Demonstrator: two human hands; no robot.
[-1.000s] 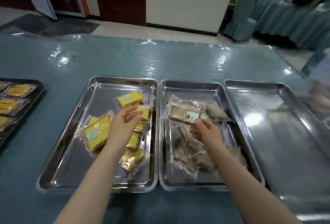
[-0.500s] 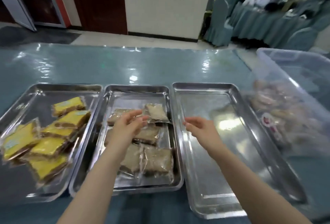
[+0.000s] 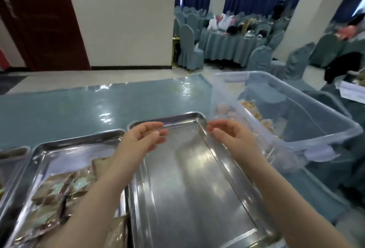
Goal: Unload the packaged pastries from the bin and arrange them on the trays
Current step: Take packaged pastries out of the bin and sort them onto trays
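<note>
At the far left a sliver of another tray (image 3: 11, 151) just shows, too cut off for us to tell what it holds, and beside it sits the steel tray (image 3: 65, 145) laid with brown pastry packets (image 3: 59, 190) in clear wrap, some overlapping in the near half while its far end is bare metal. Our left hand (image 3: 142, 139) hangs over the seam between that tray and the next, fingers loosely curled and apart, nothing in them. Below and between our hands lies the empty tray (image 3: 189, 184), bare and shining from rim to rim. Our right hand (image 3: 231, 135) hovers over its far right corner, just beside the near wall of the clear plastic bin (image 3: 296, 121), likewise open and holding nothing. Through the bin's wall and over its rim we make out the remaining pastries (image 3: 254, 111), pale and orange-brown, blurred, heaped towards its left end. We judge we are between loads: one kind is laid out and we are on the reach for a fresh batch meant for the bare tray. The next move calls for lifting both hands over the bin's rim, which stands higher than the trays, and closing on the slippery wrapped packets without crushing them, then starting at the tray's far end so that the rows can fill towards us
</note>
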